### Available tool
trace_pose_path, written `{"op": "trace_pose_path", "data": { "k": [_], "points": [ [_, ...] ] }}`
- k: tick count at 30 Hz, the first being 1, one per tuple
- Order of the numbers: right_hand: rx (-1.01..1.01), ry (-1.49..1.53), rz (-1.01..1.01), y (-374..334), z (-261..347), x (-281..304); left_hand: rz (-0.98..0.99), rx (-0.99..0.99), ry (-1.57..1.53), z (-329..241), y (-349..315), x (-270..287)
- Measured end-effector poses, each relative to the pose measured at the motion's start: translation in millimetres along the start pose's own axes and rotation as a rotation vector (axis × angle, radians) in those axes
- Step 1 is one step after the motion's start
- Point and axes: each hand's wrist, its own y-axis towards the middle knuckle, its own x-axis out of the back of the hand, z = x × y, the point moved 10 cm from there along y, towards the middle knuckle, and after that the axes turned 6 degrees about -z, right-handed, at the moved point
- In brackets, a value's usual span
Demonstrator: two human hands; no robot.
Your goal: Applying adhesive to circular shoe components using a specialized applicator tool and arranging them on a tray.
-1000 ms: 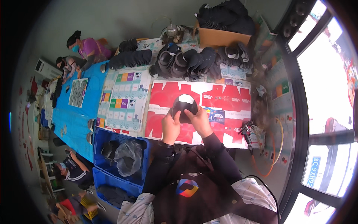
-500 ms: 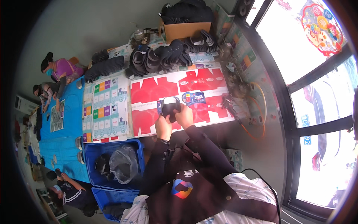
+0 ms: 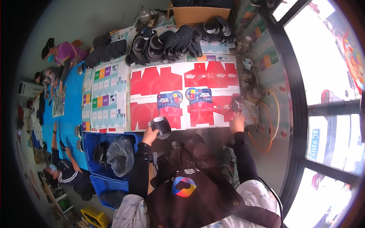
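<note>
My left hand pinches the edge of a black curved shoe upper with a pale patch inside, held at the near edge of the table. At the table's right edge, my right hand is closed round the handle of a spray gun, whose outline is partly blurred. Between my hands lies a red printed cardboard sheet with dark blue panels. Rows of similar black shoe parts lie along the back of the table.
A cardboard box of black pieces stands at the back. Orange hose loops at right by the glass door. Blue crates stand at lower left, one holding a plastic bag. Co-workers sit round a blue-covered table.
My hands have parted. The left has drawn the shoe upper toward me and left; the right has let go of it and reached right to the spray gun.
</note>
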Motion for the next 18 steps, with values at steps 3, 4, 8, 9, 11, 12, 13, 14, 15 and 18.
{"op": "trace_pose_path", "data": {
  "k": [3,4,8,9,11,12,13,14,15,18],
  "points": [
    [0.043,-0.013,-0.077,24.2,-51.7,-14.7,0.037,-0.011,0.155,-35.8,22.0,-11.3],
    [0.079,-0.043,-0.028,32.9,-63.8,-25.4,0.011,-0.160,0.190,-61.9,29.6,-10.4],
    [0.106,0.074,0.024,62.9,-76.9,-32.7,-0.113,-0.101,0.394,-83.5,65.6,11.6],
    [0.139,0.066,0.067,66.3,-74.6,-33.0,-0.135,-0.106,0.442,-92.6,69.0,15.8],
    [0.191,0.075,0.111,77.3,-59.8,-30.3,-0.123,-0.006,0.449,-69.0,76.9,42.6],
    [0.180,0.056,0.152,81.3,-63.6,-29.3,-0.125,-0.041,0.278,-68.1,80.7,44.3],
    [0.168,0.037,0.192,84.2,-65.5,-29.4,-0.125,-0.074,0.105,-66.3,83.0,44.5],
    [0.088,-0.043,0.222,87.6,-69.8,-33.7,-0.124,-0.045,0.141,-55.8,82.2,44.7],
    [0.058,-0.068,0.230,80.9,-76.6,-30.2,-0.063,0.112,0.121,-52.2,81.4,22.0],
    [-0.129,-0.052,0.140,79.0,-54.2,11.5,0.019,0.012,0.127,-47.7,62.7,-8.8]
  ]
}}
